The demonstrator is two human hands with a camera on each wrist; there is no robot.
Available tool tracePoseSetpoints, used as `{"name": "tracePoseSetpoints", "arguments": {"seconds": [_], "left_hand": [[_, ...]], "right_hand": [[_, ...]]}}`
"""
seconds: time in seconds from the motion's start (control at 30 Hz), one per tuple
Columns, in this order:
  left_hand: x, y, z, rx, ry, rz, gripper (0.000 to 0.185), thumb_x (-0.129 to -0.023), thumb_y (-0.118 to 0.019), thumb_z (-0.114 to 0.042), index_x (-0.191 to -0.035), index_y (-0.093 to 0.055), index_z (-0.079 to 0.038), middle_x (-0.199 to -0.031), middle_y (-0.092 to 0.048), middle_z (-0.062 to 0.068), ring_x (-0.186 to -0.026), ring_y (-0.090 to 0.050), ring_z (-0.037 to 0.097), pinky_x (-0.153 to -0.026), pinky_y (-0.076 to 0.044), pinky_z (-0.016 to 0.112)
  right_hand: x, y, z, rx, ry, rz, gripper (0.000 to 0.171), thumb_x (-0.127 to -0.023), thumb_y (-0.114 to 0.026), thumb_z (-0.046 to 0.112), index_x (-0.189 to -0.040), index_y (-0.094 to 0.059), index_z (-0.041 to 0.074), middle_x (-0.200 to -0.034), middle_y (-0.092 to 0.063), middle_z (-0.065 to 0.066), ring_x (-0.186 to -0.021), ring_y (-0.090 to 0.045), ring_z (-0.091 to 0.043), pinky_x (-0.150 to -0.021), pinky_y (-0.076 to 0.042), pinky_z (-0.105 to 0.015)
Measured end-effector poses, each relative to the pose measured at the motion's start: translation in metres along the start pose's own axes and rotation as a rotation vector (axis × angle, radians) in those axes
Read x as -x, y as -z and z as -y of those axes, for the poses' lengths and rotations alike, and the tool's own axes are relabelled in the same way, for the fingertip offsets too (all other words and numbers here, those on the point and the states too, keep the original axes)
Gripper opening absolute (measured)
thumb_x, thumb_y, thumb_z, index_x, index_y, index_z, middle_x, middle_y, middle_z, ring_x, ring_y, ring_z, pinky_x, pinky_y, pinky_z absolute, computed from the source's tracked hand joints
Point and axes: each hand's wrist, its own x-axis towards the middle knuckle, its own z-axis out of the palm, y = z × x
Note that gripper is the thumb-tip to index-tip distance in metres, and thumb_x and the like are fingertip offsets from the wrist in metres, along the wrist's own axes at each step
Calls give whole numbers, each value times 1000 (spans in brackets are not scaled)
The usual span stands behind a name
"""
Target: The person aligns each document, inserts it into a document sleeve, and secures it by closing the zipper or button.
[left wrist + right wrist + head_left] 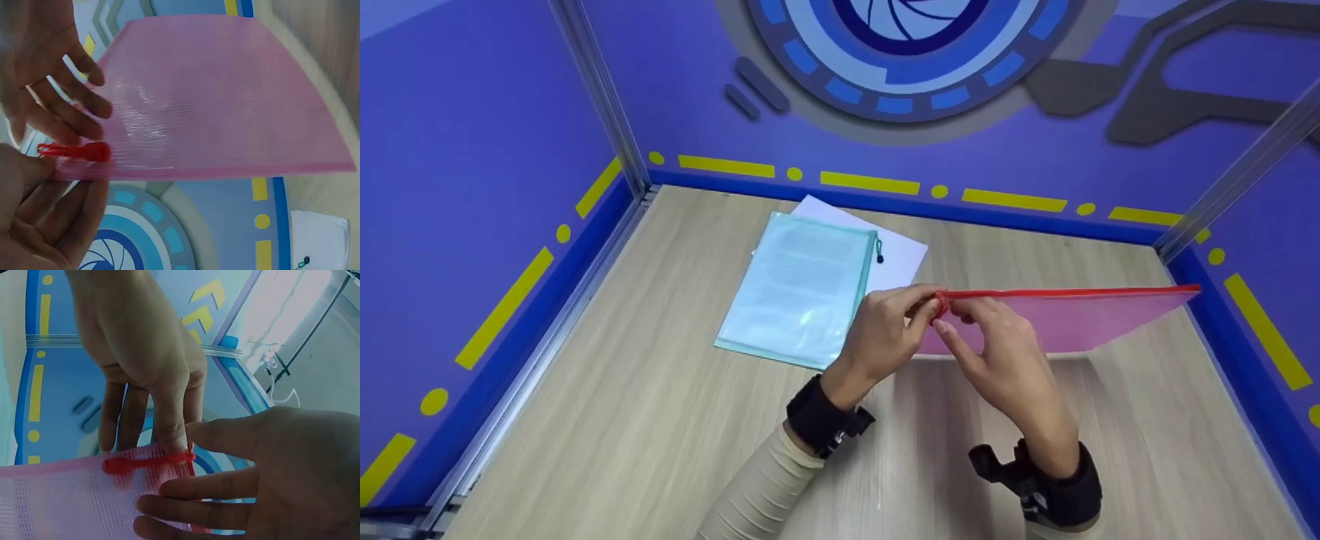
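at the left end of the red zipper (1072, 292), left grip (883, 332) pinches the pull (120, 466); right grip (1006, 351), spread loose, is nearer the pink mesh pouch's (1072, 322) body, stretching rightward!

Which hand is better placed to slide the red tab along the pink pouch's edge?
Probably the right hand: its fingers are loosely spread near the red tab, while the left hand pinches a corner of the pink pouch and could steady it.

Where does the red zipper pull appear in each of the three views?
Head: red zipper pull, right of centre, slightly below.
Left wrist: near the left edge, below mid-height.
Right wrist: below centre, slightly left.
Shared landmark: the pink pouch.
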Motion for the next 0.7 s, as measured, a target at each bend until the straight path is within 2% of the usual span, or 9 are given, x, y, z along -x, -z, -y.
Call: {"name": "tracePoseSetpoints", "arguments": {"seconds": [0.2, 0.33, 0.47, 0.7], "left_hand": [[2, 1, -2, -18, 10, 92, 21, -107, -64, -12, -120, -77, 0, -110, -79, 9, -97, -76, 14, -86, -55, 17], [3, 1, -2, -8, 19, 134, 24, -108, -63, -12, -124, -75, 1, -113, -79, 10, -99, -76, 14, -88, -55, 16], [3, 2, 1, 16, 10, 143, 26, -108, -62, -12, -126, -74, 2, -113, -79, 10, -98, -76, 14, -87, -54, 15], [2, 2, 6, 42, -11, 109, 24, -108, -63, -11, -124, -75, 1, -114, -79, 10, -101, -76, 13, -89, -54, 16]], "right_hand": [[-2, -7, -3, -11, 3, -23, 20, -99, -77, 17, -112, -77, 2, -98, -77, -7, -94, -73, -24, -84, -60, -44], [-4, -12, -7, 5, 34, -73, 11, -100, -75, 12, -105, -77, 2, -90, -76, -5, -85, -72, -19, -73, -58, -38], [-5, -16, -10, 15, 66, -128, 4, -100, -74, 7, -98, -76, 4, -84, -74, -3, -79, -70, -16, -66, -53, -35], [-8, -19, -13, 2, 74, -182, 4, -97, -77, 6, -95, -74, 8, -79, -70, -1, -78, -69, -14, -70, -55, -35]]}}
